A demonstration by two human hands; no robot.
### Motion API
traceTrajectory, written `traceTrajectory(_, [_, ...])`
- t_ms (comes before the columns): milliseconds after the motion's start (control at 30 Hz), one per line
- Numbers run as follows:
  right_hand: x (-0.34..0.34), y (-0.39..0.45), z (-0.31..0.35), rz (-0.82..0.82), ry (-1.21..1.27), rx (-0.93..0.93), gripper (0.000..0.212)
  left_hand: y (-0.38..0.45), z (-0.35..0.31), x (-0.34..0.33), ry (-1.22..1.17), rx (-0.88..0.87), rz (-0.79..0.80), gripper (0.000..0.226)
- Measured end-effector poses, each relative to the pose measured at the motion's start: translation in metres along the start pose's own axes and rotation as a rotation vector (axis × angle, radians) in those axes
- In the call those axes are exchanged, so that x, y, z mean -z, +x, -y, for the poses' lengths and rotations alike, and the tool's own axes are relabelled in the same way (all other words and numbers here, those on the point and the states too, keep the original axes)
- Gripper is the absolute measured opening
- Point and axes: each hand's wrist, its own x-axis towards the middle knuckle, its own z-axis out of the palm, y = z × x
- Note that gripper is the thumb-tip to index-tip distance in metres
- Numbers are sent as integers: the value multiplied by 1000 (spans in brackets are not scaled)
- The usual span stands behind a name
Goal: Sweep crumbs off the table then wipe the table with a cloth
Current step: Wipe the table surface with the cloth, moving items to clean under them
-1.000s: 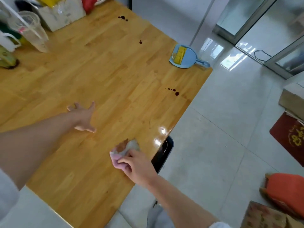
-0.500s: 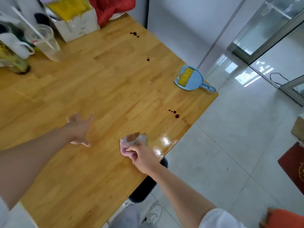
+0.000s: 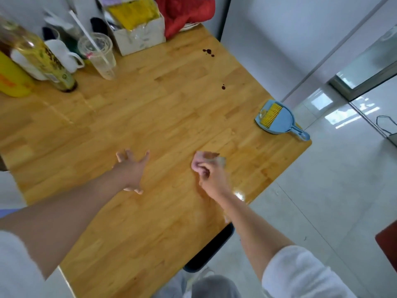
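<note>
My right hand (image 3: pixel 211 179) presses a bunched pink cloth (image 3: pixel 209 159), stained brown, onto the wooden table (image 3: pixel 150 117) near its right edge. My left hand (image 3: pixel 132 168) rests on the table to the left of it, fingers spread and holding nothing. A blue dustpan (image 3: pixel 280 121) with a yellow-bristled brush lying in it sits at the table's right corner, its handle pointing off the edge. Dark red spots mark the wood at the far right (image 3: pixel 208 51) and a little nearer (image 3: pixel 223 87).
Along the far left side stand a yellow bottle (image 3: pixel 10 80), an oil bottle (image 3: pixel 43 59), a white mug (image 3: pixel 62 54), a clear plastic cup with a straw (image 3: pixel 100 54), a box (image 3: pixel 139 33) and a red bag (image 3: pixel 187 11). A dark stool (image 3: pixel 212 252) sits under the near edge.
My right hand has slid the cloth further along the table, over where the near group of red spots was; those spots no longer show. The camera has tilted up and left.
</note>
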Motion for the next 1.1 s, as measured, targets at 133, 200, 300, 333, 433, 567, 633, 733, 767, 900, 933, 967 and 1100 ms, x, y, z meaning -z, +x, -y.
traceTrajectory(133, [22, -35, -25, 181, -47, 77, 20, 1, -1, -1, 16, 7, -8, 134])
traceTrajectory(200, [70, -26, -52, -50, 81, -198, 25, 3, -2, -3, 10, 4, 2, 133])
traceTrajectory(300, [105, 9, -71, -521, 138, -572, 31, 1, -2, -1, 16, -1, 11, 132])
traceTrajectory(333, [97, 19, -65, -558, 90, -565, 34, 2, -2, -2, 20, -1, 6, 131])
traceTrajectory(433, [42, 31, -44, -333, -31, -239, 40, 3, 0, -3, 35, 12, -9, 133])
traceTrajectory(567, [24, 12, -36, 230, -271, 315, 20, 0, -4, -5, -4, 61, -17, 133])
traceTrajectory(633, [64, 16, -67, 297, -293, 313, 18, 2, -14, -1, -51, 116, -19, 130])
traceTrajectory(733, [145, 32, -124, 41, -147, -10, 20, 11, -37, 9, -115, 169, -22, 118])
traceTrajectory(767, [167, 39, -139, -88, -45, -137, 26, 15, -52, 15, -121, 163, -52, 115])
traceTrajectory(900, [159, 53, -140, -393, -52, -364, 34, 37, -134, 42, -245, 60, -152, 107])
traceTrajectory(933, [144, 49, -138, -350, -83, -285, 31, 44, -159, 49, -274, 35, -159, 104])
traceTrajectory(967, [132, 41, -135, -244, -125, -147, 27, 52, -180, 56, -270, 9, -175, 101])
traceTrajectory(1100, [154, 26, -164, 137, -248, 255, 21, 81, -248, 86, -140, -179, -414, 70])
